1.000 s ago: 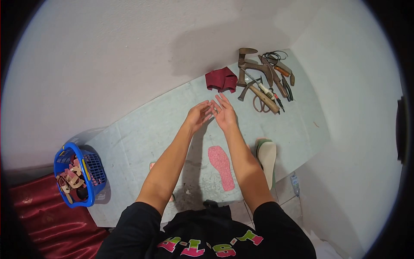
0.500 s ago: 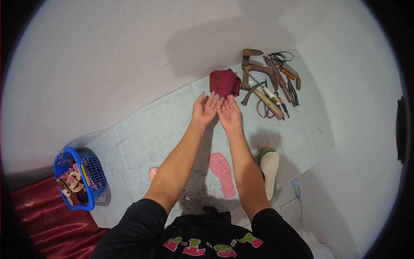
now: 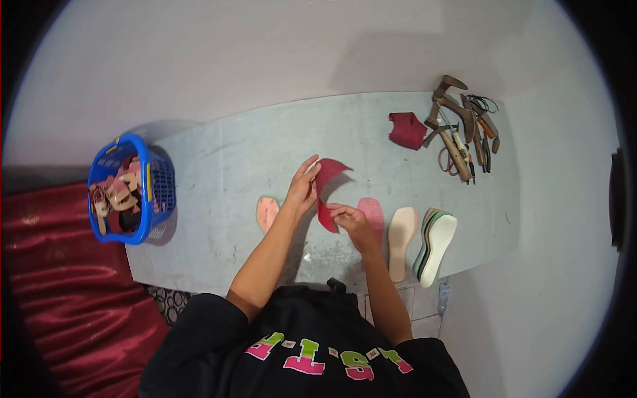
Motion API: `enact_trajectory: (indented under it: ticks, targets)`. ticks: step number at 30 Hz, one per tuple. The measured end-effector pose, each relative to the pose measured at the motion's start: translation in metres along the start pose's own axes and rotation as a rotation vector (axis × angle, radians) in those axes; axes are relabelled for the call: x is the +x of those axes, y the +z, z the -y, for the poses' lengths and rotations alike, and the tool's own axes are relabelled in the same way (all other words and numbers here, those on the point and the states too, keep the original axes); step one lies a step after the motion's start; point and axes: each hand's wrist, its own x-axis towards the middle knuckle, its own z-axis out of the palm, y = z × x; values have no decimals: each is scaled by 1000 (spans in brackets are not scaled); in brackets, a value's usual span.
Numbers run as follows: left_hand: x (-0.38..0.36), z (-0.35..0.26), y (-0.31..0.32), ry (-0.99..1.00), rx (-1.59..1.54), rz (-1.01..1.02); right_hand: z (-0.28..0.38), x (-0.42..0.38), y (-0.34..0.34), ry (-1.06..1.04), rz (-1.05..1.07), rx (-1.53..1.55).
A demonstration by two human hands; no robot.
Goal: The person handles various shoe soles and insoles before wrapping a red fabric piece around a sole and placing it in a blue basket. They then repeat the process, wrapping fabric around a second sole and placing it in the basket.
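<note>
The red piece (image 3: 326,178) is held curled above the table (image 3: 219,166), between its middle and near edge; the left hand (image 3: 302,191) pinches its upper part, the right hand (image 3: 354,224) pinches its lower end; it looks limp, so uneven pulling could crease or stretch it, and a loosened pinch could drop it; the right arm passes close over the pink sole (image 3: 373,212), so a low sweep could nudge that towards the near edge or into the beige sole (image 3: 399,247) beside it.
</note>
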Motion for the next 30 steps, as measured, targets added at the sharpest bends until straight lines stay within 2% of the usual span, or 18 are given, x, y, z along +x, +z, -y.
enact_trajectory:
  ticks: [1, 2, 4, 5, 8, 10, 12, 14, 16, 17, 19, 20, 22, 24, 26, 27, 28, 30]
  targets:
    - [-23, -10, -11, 15, 108, 88, -4, -8, 9, 121, 38, -48]
    - [-45, -19, -22, 27, 217, 175, -10, -15, 20, 132, 49, -51]
    - [-82, -35, -41, 14, 345, 190, -12, -26, 48, 238, -64, 644]
    - [-100, -40, -52, 14, 446, 232, -5, -32, 62, 258, -96, 662]
    - [-142, -54, -84, 44, 526, 288, -23, -40, 79, 236, 60, 473]
    - [-158, -70, -105, 107, 643, 338, -21, -41, 101, 235, 82, 436]
    - [-172, -82, -123, 104, 700, 348, -21, -49, 124, 371, 83, 592]
    - [-188, -95, -142, 97, 763, 355, -33, -52, 147, 408, 85, 529]
    - [-208, -112, -147, 29, 936, 333, -52, -52, 168, 302, 48, 31]
    - [-213, -122, -152, 39, 928, 338, -58, -52, 175, 287, -16, 47]
    - [-222, -143, -175, -125, 1396, 281, -66, -49, 185, 240, -60, 81]
    - [-220, -147, -197, -119, 1390, 284, -72, -48, 190, 195, -101, 128]
    - [-211, -152, -244, -130, 1160, 534, -81, -49, 198, 174, -141, 148]
    - [-219, -165, -265, -163, 1131, 519, -87, -54, 208, 131, -198, 114]
    - [-233, -174, -277, -327, 652, 386, -93, -60, 217, 75, -206, 158]
    - [-241, -173, -275, -303, 471, 353, -95, -63, 222, 28, -206, 199]
    - [-239, -172, -284, -309, 475, 363, -97, -66, 227, 21, -216, 201]
    - [-227, -160, -307, -370, 184, 503, -100, -75, 235, 44, -277, 269]
